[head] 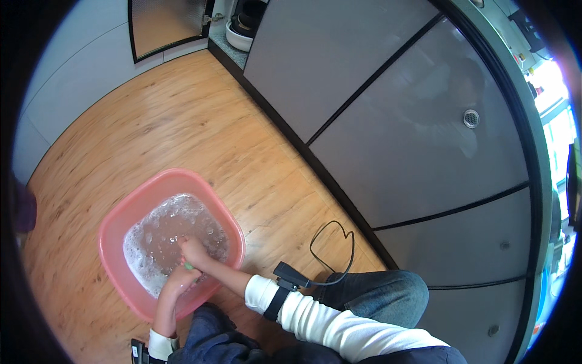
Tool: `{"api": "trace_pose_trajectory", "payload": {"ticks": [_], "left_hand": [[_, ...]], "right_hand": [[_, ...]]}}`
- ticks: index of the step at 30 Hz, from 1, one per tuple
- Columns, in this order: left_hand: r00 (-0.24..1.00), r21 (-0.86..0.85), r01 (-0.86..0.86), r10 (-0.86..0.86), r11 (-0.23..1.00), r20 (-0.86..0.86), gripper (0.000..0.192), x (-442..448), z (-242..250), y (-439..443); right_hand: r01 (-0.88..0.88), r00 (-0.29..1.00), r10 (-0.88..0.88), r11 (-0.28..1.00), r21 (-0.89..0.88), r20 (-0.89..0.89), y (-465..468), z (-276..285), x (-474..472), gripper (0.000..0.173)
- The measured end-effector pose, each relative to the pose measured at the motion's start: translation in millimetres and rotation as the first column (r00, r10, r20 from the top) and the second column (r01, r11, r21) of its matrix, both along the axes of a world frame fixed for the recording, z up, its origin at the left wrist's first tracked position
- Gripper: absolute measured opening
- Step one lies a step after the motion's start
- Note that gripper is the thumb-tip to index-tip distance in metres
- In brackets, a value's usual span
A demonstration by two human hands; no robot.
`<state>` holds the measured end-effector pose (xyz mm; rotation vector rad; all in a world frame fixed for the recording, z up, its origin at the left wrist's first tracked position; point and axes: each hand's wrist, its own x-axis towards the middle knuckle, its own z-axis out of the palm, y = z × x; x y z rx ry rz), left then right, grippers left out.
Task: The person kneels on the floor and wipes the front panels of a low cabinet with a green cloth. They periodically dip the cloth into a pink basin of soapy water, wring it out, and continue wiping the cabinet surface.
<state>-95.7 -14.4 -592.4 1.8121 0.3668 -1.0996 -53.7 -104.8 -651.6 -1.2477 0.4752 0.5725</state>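
Observation:
A pink plastic basin (107, 245) stands on the wooden floor, holding cloudy, soapy water (168, 236) with white foam round its rim. Over the water, close together, are my left hand (182, 280) and my right hand (193, 252). A small green item (188, 265), too hidden to name, shows between them; my left hand is closed round it. My right hand, with curled fingers, is just above and touches or nearly touches it; whether it grips the item too is unclear.
Grey cabinet doors (409, 127) run along the right. A black cable (352, 250) loops on the floor from a device strapped to my right forearm. An open glass-panelled door (168, 27) and a cupboard with a white bowl (238, 40) are at the top. A purple object (25, 207) stands far left.

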Motion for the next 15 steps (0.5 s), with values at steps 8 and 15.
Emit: {"api": "trace_pose_trajectory", "payload": {"ticks": [8,15], "left_hand": [[0.889,0.278,0.076,-0.191,0.958,0.416,0.045,-8.8,32.7,2.2],[0.813,0.423,-0.238,-0.059,0.874,0.580,0.049,3.1,63.8,36.9]], "right_hand": [[-0.332,0.912,0.297,0.939,0.087,0.282,-1.3,28.0,12.2,0.036],[-0.001,0.463,0.856,0.259,-0.966,0.229,-48.6,74.8,13.1,0.063]]}}
